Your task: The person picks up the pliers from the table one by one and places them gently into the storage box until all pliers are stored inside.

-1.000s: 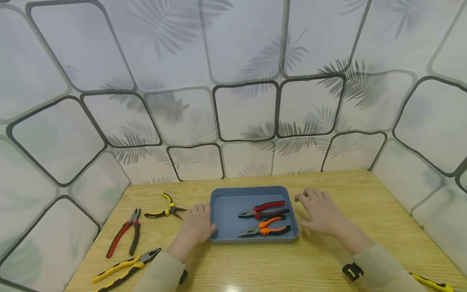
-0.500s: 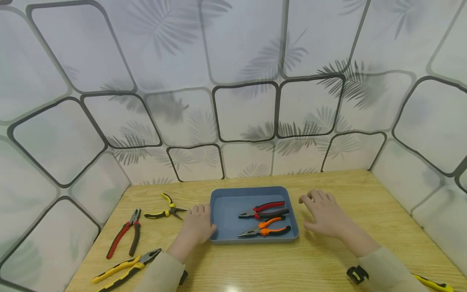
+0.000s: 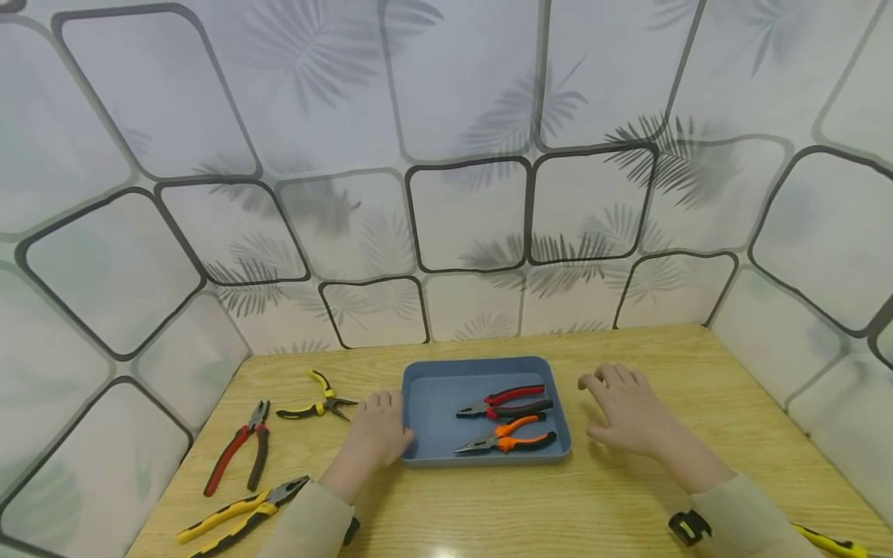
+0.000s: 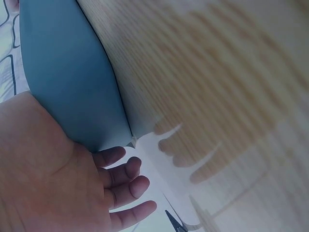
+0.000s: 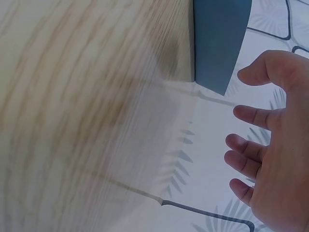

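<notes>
A blue-grey tray (image 3: 434, 459) sits on the wooden table. In it lie red-and-black pliers (image 3: 512, 401) and, nearer its front, orange-and-black long-nose pliers (image 3: 515, 441). My left hand (image 3: 377, 431) is at the tray's left side, its thumb overlapping the rim in the head view. The left wrist view has its palm beside the tray's outer wall (image 4: 72, 72), fingers (image 4: 128, 192) loosely bent and around nothing. Right of the tray, my right hand (image 3: 623, 411) hovers apart from it, holding nothing. In the right wrist view its thumb and fingers (image 5: 253, 116) are spread.
Left of the tray lie small yellow-and-black pliers (image 3: 326, 401), red-and-black pliers (image 3: 246, 443) and larger yellow-and-black pliers (image 3: 253, 508). A yellow-handled tool (image 3: 826, 540) shows at the lower right edge, partly cut off. Patterned walls (image 3: 470, 213) enclose the table (image 3: 488, 511) at the back and sides.
My right hand has drawn back to the right, away from the tray's edge. The left hand, the tray and the pliers have stayed in place.
</notes>
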`<action>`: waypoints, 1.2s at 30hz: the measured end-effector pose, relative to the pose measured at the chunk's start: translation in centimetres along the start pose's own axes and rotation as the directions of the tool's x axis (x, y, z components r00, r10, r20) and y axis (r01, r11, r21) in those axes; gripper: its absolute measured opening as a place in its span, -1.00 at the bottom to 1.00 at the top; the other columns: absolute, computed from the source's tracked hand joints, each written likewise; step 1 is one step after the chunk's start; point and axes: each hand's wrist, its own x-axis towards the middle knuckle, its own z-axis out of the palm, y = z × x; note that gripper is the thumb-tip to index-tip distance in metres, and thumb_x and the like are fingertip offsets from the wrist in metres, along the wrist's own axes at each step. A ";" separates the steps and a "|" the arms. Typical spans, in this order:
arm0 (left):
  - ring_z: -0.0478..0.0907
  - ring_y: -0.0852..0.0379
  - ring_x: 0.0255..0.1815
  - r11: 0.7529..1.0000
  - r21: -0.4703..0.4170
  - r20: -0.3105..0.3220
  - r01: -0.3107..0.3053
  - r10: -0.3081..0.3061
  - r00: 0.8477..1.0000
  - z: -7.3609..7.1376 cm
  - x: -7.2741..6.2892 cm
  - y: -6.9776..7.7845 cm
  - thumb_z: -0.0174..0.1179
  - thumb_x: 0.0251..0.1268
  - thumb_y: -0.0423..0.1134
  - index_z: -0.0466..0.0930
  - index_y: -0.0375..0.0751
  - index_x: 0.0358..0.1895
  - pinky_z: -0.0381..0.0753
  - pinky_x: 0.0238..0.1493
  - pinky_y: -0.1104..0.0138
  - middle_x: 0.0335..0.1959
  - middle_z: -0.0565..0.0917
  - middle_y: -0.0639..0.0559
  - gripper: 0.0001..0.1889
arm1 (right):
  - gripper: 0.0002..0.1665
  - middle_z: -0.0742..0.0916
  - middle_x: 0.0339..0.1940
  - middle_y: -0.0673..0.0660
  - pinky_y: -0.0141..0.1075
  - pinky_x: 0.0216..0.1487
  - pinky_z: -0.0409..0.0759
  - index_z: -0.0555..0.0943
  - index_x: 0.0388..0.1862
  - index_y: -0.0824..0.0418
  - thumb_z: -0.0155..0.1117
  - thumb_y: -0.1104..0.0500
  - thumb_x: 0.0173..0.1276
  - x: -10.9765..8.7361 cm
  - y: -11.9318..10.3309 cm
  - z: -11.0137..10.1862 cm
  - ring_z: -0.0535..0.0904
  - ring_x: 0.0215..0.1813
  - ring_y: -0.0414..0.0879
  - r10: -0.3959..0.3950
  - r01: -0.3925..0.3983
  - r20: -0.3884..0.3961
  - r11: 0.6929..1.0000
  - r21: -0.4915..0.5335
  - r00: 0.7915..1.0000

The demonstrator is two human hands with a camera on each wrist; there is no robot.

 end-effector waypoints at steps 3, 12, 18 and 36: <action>0.55 -0.22 0.17 1.000 0.006 0.004 0.002 -0.002 1.000 0.0 0.0 0.0 0.28 0.47 0.02 0.43 -0.38 0.26 0.57 0.25 -0.10 0.12 0.60 -0.30 -0.42 | -0.42 0.54 -0.05 0.11 0.06 0.03 0.37 0.57 0.17 0.13 0.45 0.04 0.15 -0.2 0.1 -0.2 0.46 0.03 0.09 0.007 -0.007 0.001 1.000 0.007 1.000; 0.55 -0.24 0.20 1.000 0.005 0.005 0.002 -0.002 1.000 -0.2 -0.1 0.1 0.29 0.47 0.04 0.42 -0.39 0.27 0.57 0.28 -0.11 0.15 0.60 -0.32 -0.41 | -0.42 0.55 -0.03 0.14 0.01 -0.02 0.35 0.59 0.17 0.15 0.44 0.04 0.16 -0.8 0.4 -0.4 0.47 0.05 0.11 0.027 -0.027 0.004 1.000 0.012 1.000; 0.55 -0.25 0.21 1.000 -0.006 0.004 0.003 -0.003 1.000 -0.2 -0.1 0.1 0.29 0.46 0.03 0.42 -0.39 0.28 0.56 0.30 -0.12 0.15 0.60 -0.32 -0.40 | -0.40 0.54 -0.03 0.13 0.00 -0.02 0.36 0.58 0.18 0.16 0.44 0.03 0.15 -1.0 0.7 -0.3 0.47 0.05 0.10 0.040 -0.040 0.011 0.999 0.004 0.999; 0.55 -0.22 0.17 1.000 -0.005 -0.010 0.006 -0.006 1.000 0.0 -0.1 0.0 0.28 0.45 0.02 0.43 -0.39 0.28 0.56 0.27 -0.10 0.10 0.60 -0.29 -0.41 | -0.40 0.52 -0.04 0.11 -0.03 -0.04 0.32 0.58 0.17 0.13 0.46 0.00 0.14 -1.7 1.3 -0.4 0.44 0.01 0.06 0.066 -0.066 0.019 0.998 0.007 0.998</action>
